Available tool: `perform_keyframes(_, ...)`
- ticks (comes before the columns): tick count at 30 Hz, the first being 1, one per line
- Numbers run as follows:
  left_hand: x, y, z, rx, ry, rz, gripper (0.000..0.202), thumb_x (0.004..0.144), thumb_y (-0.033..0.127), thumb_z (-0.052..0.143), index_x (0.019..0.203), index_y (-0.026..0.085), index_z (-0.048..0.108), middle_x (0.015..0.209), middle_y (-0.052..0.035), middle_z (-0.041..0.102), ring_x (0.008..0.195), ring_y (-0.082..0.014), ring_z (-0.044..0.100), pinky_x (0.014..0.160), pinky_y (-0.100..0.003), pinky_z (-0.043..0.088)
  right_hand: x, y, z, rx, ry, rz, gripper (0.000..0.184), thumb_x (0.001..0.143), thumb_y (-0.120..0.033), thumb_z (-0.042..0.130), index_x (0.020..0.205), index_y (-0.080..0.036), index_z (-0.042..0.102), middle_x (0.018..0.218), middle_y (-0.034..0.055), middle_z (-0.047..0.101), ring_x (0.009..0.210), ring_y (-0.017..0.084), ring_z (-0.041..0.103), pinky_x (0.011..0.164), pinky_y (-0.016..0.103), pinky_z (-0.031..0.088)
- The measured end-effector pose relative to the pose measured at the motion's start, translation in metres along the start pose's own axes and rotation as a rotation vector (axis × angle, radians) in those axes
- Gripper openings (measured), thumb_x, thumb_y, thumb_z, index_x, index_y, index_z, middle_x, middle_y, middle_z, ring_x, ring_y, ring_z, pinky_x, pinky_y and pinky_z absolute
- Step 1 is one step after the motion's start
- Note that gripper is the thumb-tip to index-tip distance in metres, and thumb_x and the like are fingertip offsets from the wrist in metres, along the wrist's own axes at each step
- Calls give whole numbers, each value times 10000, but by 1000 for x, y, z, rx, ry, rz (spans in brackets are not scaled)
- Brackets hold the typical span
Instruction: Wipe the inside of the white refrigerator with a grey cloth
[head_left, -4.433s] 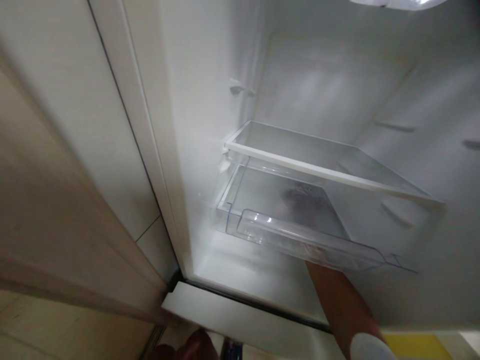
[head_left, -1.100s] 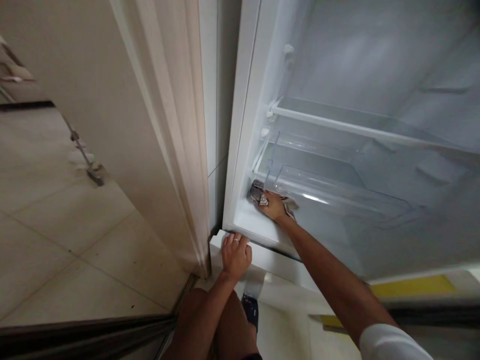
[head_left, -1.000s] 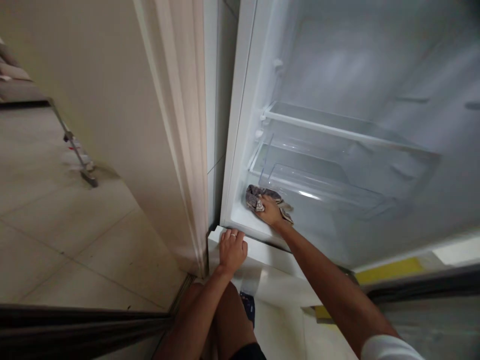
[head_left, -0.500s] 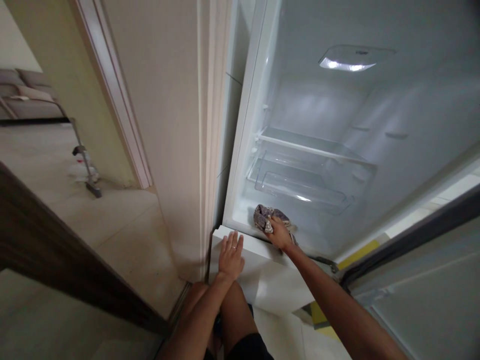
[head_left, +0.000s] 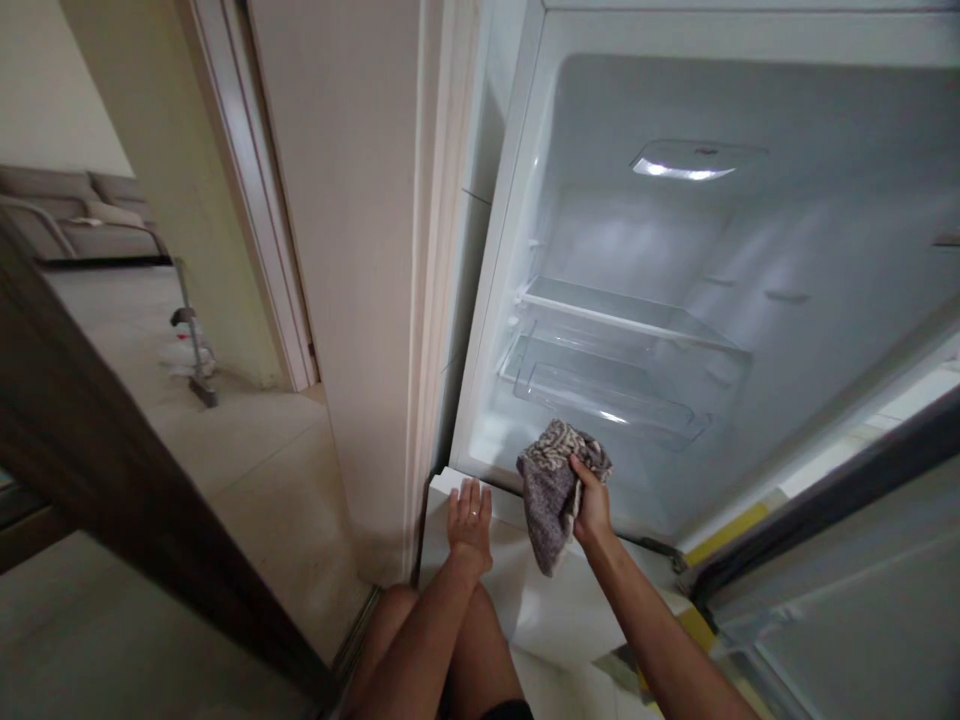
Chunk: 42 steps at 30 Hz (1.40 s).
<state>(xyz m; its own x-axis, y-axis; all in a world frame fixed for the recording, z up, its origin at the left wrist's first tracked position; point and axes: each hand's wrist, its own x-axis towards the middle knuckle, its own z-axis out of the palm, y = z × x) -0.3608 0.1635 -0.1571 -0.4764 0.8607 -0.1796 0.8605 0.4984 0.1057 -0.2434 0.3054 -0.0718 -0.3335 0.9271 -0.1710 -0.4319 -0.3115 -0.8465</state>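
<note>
My right hand [head_left: 592,503] grips a grey-brown patterned cloth [head_left: 551,500], which hangs down in front of the fridge's lower edge. My left hand [head_left: 470,522] lies flat, fingers stretched out, on the white lower door [head_left: 517,570] below the open compartment. A ring shows on one finger. Inside the lit fridge [head_left: 622,220] are a glass shelf [head_left: 622,312] and, beneath it, a clear plastic drawer or tray [head_left: 607,400]. The compartment floor is partly hidden behind the cloth.
The open fridge door [head_left: 847,580] stands to the right, with a dark seal. A pale wall panel [head_left: 345,250] rises on the left. A dark wooden edge [head_left: 150,450] crosses the lower left. Farther off are a broom [head_left: 196,345] and a grey sofa [head_left: 82,215].
My right hand has drawn the cloth back from the compartment floor toward me, and the cloth now hangs more unfolded. My left hand stays on the lower door. The view has tilted up slightly.
</note>
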Motion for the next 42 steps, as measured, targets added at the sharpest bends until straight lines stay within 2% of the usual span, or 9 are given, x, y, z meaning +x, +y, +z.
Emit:
perform_keyframes(4,5,3,4,26,-15,-34,1113,685,251,705,1620,109,118,1725,-146,-2,1606,-320,-76,1329,-539,-36,-8,0,1,203,-37,133,319,606,-427,823,849,-233,749,802,26,796,940,280,763,954,460,611)
perform_keyframes(11,7,3,9,50,-8,-38,1108,689,257,723,1617,127,133,1721,-137,-3,1600,-322,-106,1325,-557,-52,-31,-15,7,149,-65,32,343,651,-450,795,886,-205,747,827,61,788,1068,312,739,969,493,617)
perform_keyframes(14,6,2,7,48,-17,-47,1148,659,230,731,1618,123,111,1720,-140,-12,1604,-326,-82,1328,-553,-34,-43,-50,14,139,215,-230,360,625,-383,824,932,-213,739,1012,45,790,1121,288,717,1085,496,558)
perform_keyframes(19,3,1,0,29,-55,-39,1200,614,191,721,1615,116,62,1713,-146,-53,1597,-328,-98,1328,-545,-31,-44,-131,15,141,577,-988,499,668,-302,837,1116,-249,622,1400,27,640,1309,272,617,1191,534,475)
perform_keyframes(23,0,0,-5,9,-61,-24,1201,599,173,701,1611,94,60,1710,-166,-52,1594,-333,-101,1328,-543,-30,-18,-171,15,155,674,-1124,588,634,-317,860,1076,-299,473,1403,79,612,1283,256,630,1178,530,504)
perform_keyframes(28,0,-3,-2,-31,-47,-21,1150,625,195,683,1615,85,106,1717,-165,-9,1601,-331,-63,1334,-540,-16,12,-172,42,-1,804,-1297,702,617,-492,892,1101,-271,435,1355,192,595,1356,321,558,1236,583,403)
perform_keyframes(34,6,-4,8,-23,-27,-14,1201,588,175,697,1618,95,83,1718,-165,-13,1598,-334,-66,1329,-551,-17,20,-177,91,-589,354,-1563,443,831,-492,728,1133,-195,597,1078,113,658,1061,304,651,1016,583,530)
perform_keyframes(37,8,-4,9,3,-57,-17,1284,526,171,748,1612,86,68,1706,-181,-48,1587,-351,-99,1319,-563,-44,37,-186,114,-838,49,-1632,332,864,-336,633,1165,-197,631,1159,146,639,1124,305,617,1037,541,514)
perform_keyframes(42,6,-4,3,10,-91,11,1319,551,269,811,1608,98,42,1683,-181,-82,1571,-355,-118,1314,-577,-44,79,-191,156,-1316,-534,-1627,474,830,-153,581,1292,-233,645,1298,133,657,1201,290,618,1016,437,539)
